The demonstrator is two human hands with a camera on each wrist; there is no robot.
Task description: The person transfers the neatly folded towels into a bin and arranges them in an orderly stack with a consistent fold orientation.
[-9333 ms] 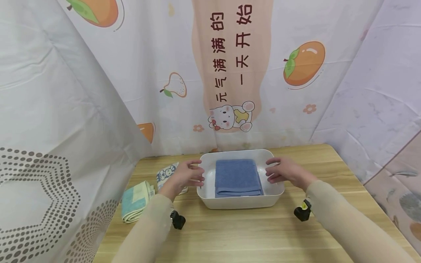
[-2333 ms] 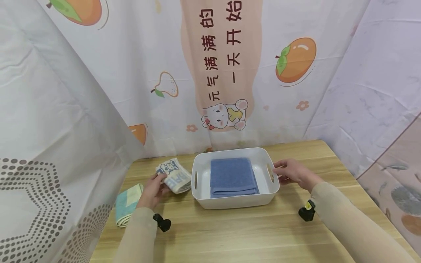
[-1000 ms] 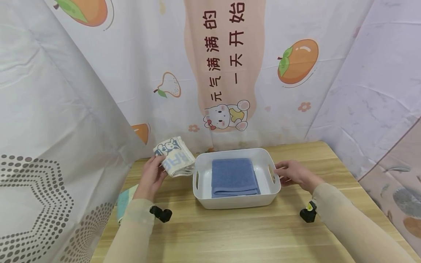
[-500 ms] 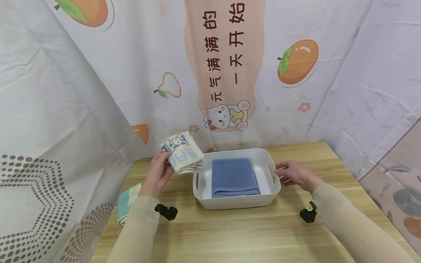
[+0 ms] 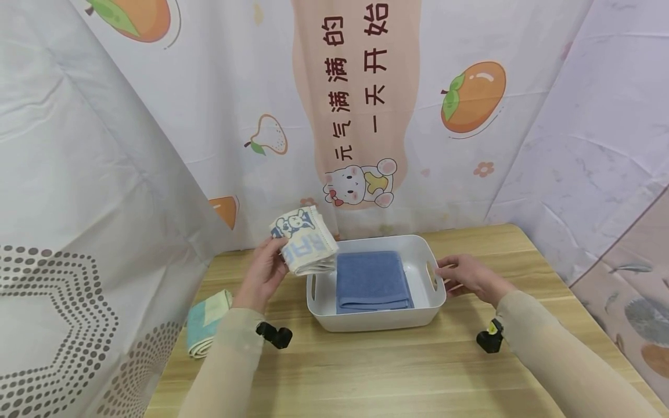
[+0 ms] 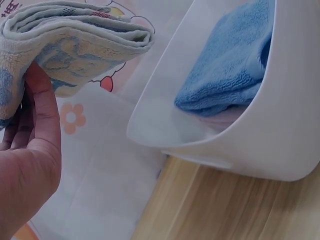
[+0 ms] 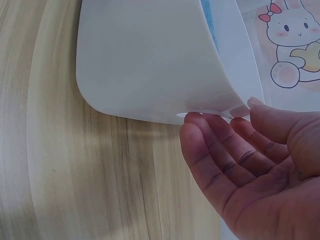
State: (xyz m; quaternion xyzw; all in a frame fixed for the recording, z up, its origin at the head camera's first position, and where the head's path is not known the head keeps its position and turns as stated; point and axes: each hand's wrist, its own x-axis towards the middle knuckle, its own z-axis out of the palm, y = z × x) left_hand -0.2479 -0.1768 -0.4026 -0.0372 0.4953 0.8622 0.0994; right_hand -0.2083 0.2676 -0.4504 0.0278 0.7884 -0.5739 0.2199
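My left hand holds a folded cream towel with a blue bear print, raised at the left end of a white plastic basket. In the left wrist view, the thumb lies against the near face of the cream towel and the other fingers are partly hidden behind it. At the basket's right end, my right hand grips the side by its handle slot. The right wrist view shows the thumb at the rim and curled fingertips at the slot. Inside the basket lies a folded blue towel.
Left of the basket, partly beside the left sleeve, a folded teal and yellow towel lies on the wooden table. A printed curtain hangs right behind the table's back edge.
My left hand has picked the cream towel up off the table and carried it up and right, so it now overlaps the basket's left rim. The right hand has stayed at the basket's right end.
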